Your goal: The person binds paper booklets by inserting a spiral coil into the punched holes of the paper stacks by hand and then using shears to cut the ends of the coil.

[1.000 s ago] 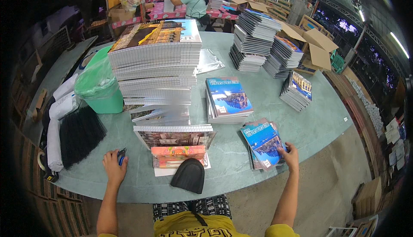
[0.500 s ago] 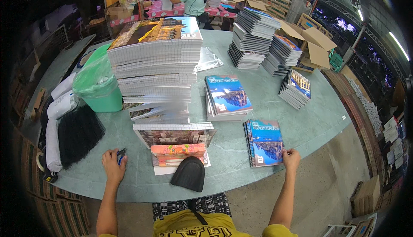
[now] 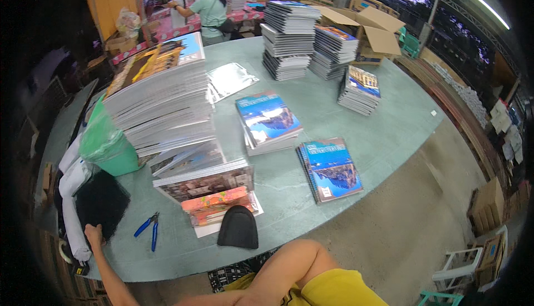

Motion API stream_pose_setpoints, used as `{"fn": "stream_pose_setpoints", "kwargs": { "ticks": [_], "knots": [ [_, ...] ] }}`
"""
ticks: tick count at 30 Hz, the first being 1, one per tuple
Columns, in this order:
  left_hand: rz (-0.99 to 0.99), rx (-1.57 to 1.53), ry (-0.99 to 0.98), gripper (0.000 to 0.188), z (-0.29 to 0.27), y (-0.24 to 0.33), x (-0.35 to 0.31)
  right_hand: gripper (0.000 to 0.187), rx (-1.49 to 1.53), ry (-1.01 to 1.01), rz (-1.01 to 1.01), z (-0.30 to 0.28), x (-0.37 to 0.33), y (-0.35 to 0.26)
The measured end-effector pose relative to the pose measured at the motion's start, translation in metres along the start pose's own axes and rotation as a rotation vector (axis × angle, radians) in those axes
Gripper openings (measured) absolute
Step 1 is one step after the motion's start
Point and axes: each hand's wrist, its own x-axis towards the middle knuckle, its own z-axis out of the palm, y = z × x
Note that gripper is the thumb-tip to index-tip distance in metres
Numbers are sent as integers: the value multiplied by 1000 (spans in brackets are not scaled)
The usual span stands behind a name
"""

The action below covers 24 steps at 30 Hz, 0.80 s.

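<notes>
My left hand (image 3: pixel 95 235) is at the near edge of a bunch of thin black strands (image 3: pixel 103 203), its fingers closed; what they hold, if anything, is too small to make out. My right arm (image 3: pixel 297 267) is bent across my front, and its hand is out of view past the lower edge. Blue-handled cutting pliers (image 3: pixel 148 231) lie apart on the table to the right of my left hand. Spiral-bound notebooks (image 3: pixel 330 170) with blue covers lie at the right. A black rounded pad (image 3: pixel 238 228) sits beside an orange patterned box (image 3: pixel 216 201).
A tall stack of books (image 3: pixel 161 103) stands at the left beside a green bin (image 3: pixel 114 153) lined with plastic. More stacks (image 3: pixel 286 42) and an open carton (image 3: pixel 378 31) are at the back. A white roll (image 3: pixel 71 209) lies at the left edge. A person (image 3: pixel 210 11) works at a far table.
My right hand has left the notebooks and gone out of view as that arm bent inward. My left hand let go of the pliers and moved left to the black strands. The view shifted.
</notes>
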Motion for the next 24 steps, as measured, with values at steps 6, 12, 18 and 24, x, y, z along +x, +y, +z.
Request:
{"fn": "stream_pose_setpoints", "kwargs": {
  "ticks": [6, 12, 18, 24],
  "knots": [
    [-209, -402, -110, 26, 3, 22, -2, 62, -187, 149, 414, -12, -15, 2],
    [-44, -11, 166, 36, -23, 29, -10, 62, -334, 139, 569, -22, -11, 11],
    [150, -641, 453, 16, -97, 15, -58, 41, -2679, 718, -280, -67, -69, -115],
    [124, -1334, 366, 20, -175, 151, -97, 37, -2281, 1389, -627, -111, -113, -210]
  ]
}}
